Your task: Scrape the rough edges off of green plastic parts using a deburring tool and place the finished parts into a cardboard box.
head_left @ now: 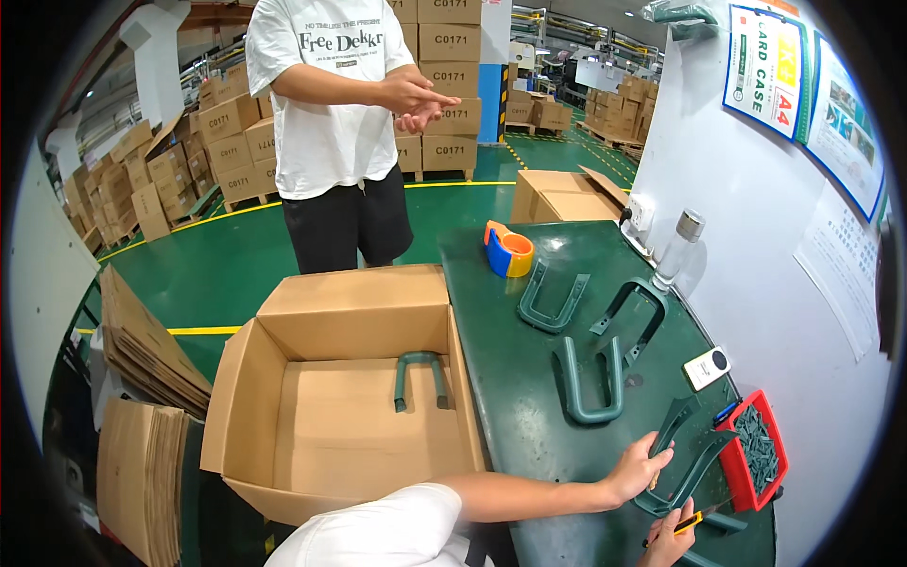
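Observation:
My left hand (641,470) is closed around one leg of a dark green U-shaped plastic part (697,479), near the table's front right. My right hand (669,541), close to the part's curved end, grips a yellow-and-black utility knife (690,522). Its thin tip points to the right, beside the part. Another green piece (726,523) lies partly hidden behind the right hand. Three more U-shaped parts, a near one (609,414), a far one (546,319) and one by the wall (652,326), rest on the green table (505,378).
An open carton (246,406) left of the table holds one U-shaped part (404,380). A red bin (772,416) of small green pieces, a white device (704,370), a clear bottle (676,255) and a tape dispenser (510,253) line the table. Another person (331,123) stands beyond the carton.

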Demonstrator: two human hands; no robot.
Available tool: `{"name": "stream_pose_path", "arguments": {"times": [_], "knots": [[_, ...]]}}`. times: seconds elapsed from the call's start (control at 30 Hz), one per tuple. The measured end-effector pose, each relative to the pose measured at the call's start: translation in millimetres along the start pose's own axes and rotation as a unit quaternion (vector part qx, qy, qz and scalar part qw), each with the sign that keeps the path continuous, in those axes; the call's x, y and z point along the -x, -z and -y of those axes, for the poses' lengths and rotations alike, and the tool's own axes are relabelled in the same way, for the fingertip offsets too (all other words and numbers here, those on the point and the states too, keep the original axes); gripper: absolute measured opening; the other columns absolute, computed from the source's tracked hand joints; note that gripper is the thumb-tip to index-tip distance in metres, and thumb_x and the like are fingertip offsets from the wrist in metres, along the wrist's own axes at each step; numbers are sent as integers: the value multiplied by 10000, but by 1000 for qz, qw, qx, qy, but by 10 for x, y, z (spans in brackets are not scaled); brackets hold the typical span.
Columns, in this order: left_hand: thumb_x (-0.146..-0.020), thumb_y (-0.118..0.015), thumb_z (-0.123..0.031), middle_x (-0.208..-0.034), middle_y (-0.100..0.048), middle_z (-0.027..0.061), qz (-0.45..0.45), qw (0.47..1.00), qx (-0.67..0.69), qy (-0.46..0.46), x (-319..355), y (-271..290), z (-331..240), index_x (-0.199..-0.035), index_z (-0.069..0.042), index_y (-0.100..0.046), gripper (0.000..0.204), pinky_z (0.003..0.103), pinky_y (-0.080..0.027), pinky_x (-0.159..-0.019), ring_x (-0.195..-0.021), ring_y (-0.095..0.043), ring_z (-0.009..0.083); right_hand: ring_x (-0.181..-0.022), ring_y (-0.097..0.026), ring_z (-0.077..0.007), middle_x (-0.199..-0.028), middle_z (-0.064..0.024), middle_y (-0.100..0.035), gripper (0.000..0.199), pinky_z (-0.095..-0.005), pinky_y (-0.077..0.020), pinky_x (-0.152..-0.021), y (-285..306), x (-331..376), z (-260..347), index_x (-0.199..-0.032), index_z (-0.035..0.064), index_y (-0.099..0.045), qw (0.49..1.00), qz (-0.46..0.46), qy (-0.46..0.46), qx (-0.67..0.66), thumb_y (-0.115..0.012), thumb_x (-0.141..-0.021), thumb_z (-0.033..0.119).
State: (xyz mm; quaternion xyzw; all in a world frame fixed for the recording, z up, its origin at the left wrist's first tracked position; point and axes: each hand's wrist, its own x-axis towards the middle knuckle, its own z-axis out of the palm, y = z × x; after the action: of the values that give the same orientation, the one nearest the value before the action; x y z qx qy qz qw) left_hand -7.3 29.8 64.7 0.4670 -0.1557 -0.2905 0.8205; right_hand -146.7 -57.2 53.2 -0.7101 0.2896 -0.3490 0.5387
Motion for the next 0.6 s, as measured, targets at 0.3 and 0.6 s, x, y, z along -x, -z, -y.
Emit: {"name": "stream_pose_path", "arguments": {"times": [0.3, 0.6], "knots": [[-897, -553, -253, -790, -523, 4, 60, 998, -14, 5, -236, -101, 231, -1085, -16, -516, 305, 243, -399, -580, -672, -470, 71, -565, -463, -94, -725, -31, -542, 415, -240, -390, -497, 108, -50, 33, -1180, -48, -537, 999, -15, -35, 4, -659, -813, 103], [-910, -547, -269, -841, -527, 16, 47, 999, -13, 11, -218, 10, 608, -1120, 8, -496, 351, 229, -410, -664, -763, -477, 59, -721, -536, -156, -898, -81, -589, 367, -279, -465, -648, 3, -32, -34, -1136, -66, -537, 996, -19, 25, 83, -635, -820, 93]]}}
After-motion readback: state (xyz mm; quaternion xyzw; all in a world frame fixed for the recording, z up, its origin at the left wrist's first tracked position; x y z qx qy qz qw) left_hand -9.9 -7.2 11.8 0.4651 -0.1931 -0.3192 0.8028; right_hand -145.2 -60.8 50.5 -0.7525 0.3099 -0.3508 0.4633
